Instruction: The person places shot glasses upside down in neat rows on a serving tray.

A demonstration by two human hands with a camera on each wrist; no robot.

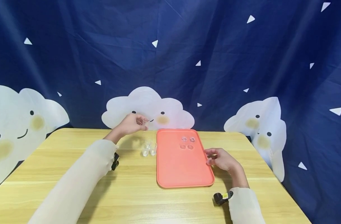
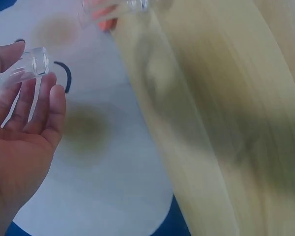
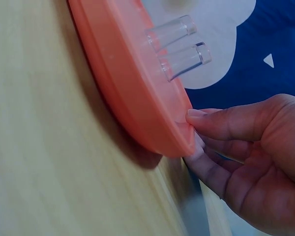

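Off the tray's (image 1: 184, 169) far left corner, a clear held cup (image 2: 32, 65) is raised above the table (image 1: 125, 199), pinched between the thumb and fingers of the left hand (image 1: 133, 123). Just left of the tray, grouped cups (image 1: 145, 151) stand close together; overlap prevents a firm count. On the tray's far right part, two inverted cups (image 3: 187, 61) stand side by side, wide ends down. The right hand (image 1: 222, 159) pinches the tray's right rim; whether that edge is lifted cannot be told. Behind the tray hangs a blue cloth (image 1: 170, 59). Risks, as judged: a pull or tilt at the rim could slide or topple the inverted cups; a loose pinch could drop the held cup; a low left sleeve (image 1: 78, 177) could knock the grouped cups.
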